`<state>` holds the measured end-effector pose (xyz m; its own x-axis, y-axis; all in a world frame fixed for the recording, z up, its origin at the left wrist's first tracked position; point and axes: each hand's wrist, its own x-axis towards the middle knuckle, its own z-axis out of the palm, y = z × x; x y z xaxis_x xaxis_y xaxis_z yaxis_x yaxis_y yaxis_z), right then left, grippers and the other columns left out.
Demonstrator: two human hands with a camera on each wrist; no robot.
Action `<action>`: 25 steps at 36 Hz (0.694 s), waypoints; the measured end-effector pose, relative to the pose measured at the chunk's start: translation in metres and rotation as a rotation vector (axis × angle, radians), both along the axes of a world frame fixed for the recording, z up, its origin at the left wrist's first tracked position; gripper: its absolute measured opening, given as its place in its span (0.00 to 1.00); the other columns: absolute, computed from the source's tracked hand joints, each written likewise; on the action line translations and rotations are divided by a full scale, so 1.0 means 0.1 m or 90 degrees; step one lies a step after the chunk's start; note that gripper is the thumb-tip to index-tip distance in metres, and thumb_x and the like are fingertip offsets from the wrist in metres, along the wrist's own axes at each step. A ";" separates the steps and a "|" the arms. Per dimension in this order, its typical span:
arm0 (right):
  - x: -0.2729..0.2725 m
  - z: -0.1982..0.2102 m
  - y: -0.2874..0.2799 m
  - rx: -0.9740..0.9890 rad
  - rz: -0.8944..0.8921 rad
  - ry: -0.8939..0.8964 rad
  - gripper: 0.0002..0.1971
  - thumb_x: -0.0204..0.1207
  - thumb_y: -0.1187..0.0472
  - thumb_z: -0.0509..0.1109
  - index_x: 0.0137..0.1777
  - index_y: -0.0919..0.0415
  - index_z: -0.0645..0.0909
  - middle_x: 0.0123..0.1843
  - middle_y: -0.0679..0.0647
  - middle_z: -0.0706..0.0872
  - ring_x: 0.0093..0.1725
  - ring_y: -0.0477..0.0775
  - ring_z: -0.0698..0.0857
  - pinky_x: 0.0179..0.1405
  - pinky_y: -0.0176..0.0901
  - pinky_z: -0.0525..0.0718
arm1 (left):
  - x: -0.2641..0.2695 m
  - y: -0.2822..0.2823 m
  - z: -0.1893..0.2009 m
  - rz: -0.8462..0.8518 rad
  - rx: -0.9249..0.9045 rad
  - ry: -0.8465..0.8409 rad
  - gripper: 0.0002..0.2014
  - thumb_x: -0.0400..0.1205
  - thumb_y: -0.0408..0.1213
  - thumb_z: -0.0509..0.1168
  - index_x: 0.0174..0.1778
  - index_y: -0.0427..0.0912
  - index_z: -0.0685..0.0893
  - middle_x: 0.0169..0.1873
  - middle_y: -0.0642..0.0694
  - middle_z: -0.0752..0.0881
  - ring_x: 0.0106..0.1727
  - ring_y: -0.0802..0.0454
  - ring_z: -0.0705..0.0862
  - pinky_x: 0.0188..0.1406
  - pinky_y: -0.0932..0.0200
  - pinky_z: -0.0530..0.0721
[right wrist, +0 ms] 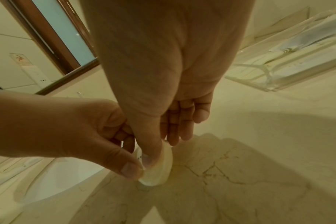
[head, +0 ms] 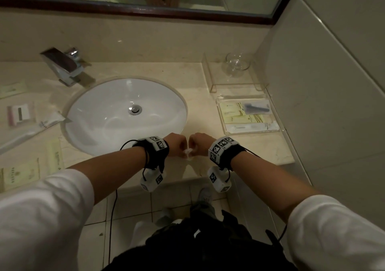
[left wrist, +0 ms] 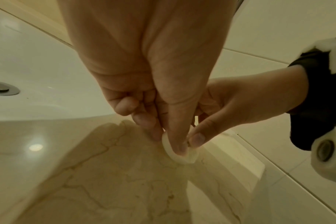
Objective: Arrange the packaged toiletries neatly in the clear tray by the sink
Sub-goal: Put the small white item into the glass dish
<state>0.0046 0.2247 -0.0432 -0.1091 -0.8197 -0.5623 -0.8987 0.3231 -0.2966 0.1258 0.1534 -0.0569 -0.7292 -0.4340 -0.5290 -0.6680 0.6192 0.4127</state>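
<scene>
White round packet (left wrist: 179,153) on edge, pinched between both hands.

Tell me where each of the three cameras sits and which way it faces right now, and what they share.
Head: worn on the head, looks down at the sink, the clear tray of packets and the counter; shows both forearms, left hand and right hand.
Left wrist: looks along the left hand at the small white round item over the counter; the right hand shows too.
Right wrist: looks along the right hand at the same item; the left hand enters.
Shared: all views show both hands pinching that item.
</scene>
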 end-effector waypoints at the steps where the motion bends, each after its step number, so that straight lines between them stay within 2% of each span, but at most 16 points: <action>1: 0.00 0.00 0.01 -0.003 -0.001 -0.005 0.19 0.73 0.54 0.73 0.58 0.66 0.80 0.55 0.61 0.84 0.50 0.58 0.83 0.52 0.48 0.80 | 0.00 0.00 0.01 0.001 0.003 0.000 0.20 0.76 0.45 0.72 0.61 0.39 0.83 0.58 0.43 0.86 0.58 0.45 0.83 0.58 0.55 0.79; 5: -0.02 -0.02 0.04 -0.021 -0.002 -0.033 0.18 0.72 0.56 0.74 0.57 0.64 0.77 0.54 0.60 0.84 0.45 0.53 0.77 0.44 0.43 0.74 | -0.01 -0.02 0.01 0.013 0.027 0.004 0.21 0.74 0.44 0.74 0.59 0.38 0.84 0.57 0.43 0.86 0.58 0.46 0.83 0.58 0.56 0.79; 9: -0.10 -0.02 0.02 -0.042 -0.045 -0.068 0.16 0.70 0.57 0.77 0.54 0.61 0.78 0.47 0.54 0.82 0.45 0.52 0.79 0.44 0.42 0.76 | 0.00 -0.12 -0.02 0.063 0.079 0.051 0.18 0.71 0.44 0.76 0.54 0.43 0.84 0.53 0.47 0.86 0.50 0.53 0.81 0.50 0.61 0.77; 11: -0.17 0.00 -0.01 -0.064 -0.067 -0.089 0.16 0.69 0.57 0.77 0.53 0.60 0.78 0.48 0.54 0.83 0.45 0.51 0.80 0.44 0.41 0.78 | 0.00 -0.18 -0.02 0.093 0.101 0.082 0.16 0.70 0.44 0.76 0.52 0.45 0.84 0.49 0.49 0.85 0.49 0.54 0.80 0.49 0.62 0.76; 14: -0.30 0.03 -0.07 -0.101 -0.099 -0.120 0.17 0.69 0.56 0.77 0.54 0.59 0.79 0.49 0.52 0.84 0.45 0.50 0.82 0.44 0.41 0.79 | -0.02 -0.27 0.01 0.187 0.162 0.156 0.12 0.70 0.42 0.77 0.44 0.48 0.82 0.44 0.49 0.85 0.47 0.53 0.82 0.49 0.59 0.80; 17: -0.41 0.06 -0.15 -0.138 -0.180 -0.210 0.13 0.69 0.58 0.77 0.51 0.58 0.78 0.44 0.55 0.87 0.42 0.53 0.85 0.44 0.44 0.83 | -0.06 -0.35 0.09 0.296 0.277 0.247 0.09 0.73 0.34 0.75 0.39 0.46 0.80 0.38 0.45 0.84 0.40 0.50 0.82 0.46 0.56 0.82; 20: -0.47 0.15 -0.24 -0.168 -0.278 -0.328 0.10 0.74 0.62 0.73 0.52 0.59 0.76 0.39 0.55 0.86 0.36 0.52 0.83 0.37 0.40 0.81 | -0.14 -0.45 0.19 0.391 0.370 0.315 0.09 0.75 0.28 0.72 0.39 0.43 0.79 0.35 0.43 0.82 0.36 0.51 0.81 0.40 0.61 0.83; 25: -0.63 0.26 -0.42 -0.237 -0.395 -0.448 0.05 0.77 0.66 0.68 0.50 0.60 0.75 0.40 0.57 0.85 0.34 0.50 0.82 0.34 0.38 0.78 | -0.40 -0.63 0.34 0.485 0.430 0.389 0.09 0.77 0.27 0.70 0.40 0.43 0.78 0.37 0.44 0.83 0.38 0.52 0.82 0.42 0.63 0.83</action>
<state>-0.0583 0.1826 -0.0175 -0.3180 -0.8675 -0.3826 -0.1850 0.4526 -0.8723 0.0861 0.0907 -0.0229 -0.6151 -0.6321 -0.4713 -0.3486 -0.3181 0.8816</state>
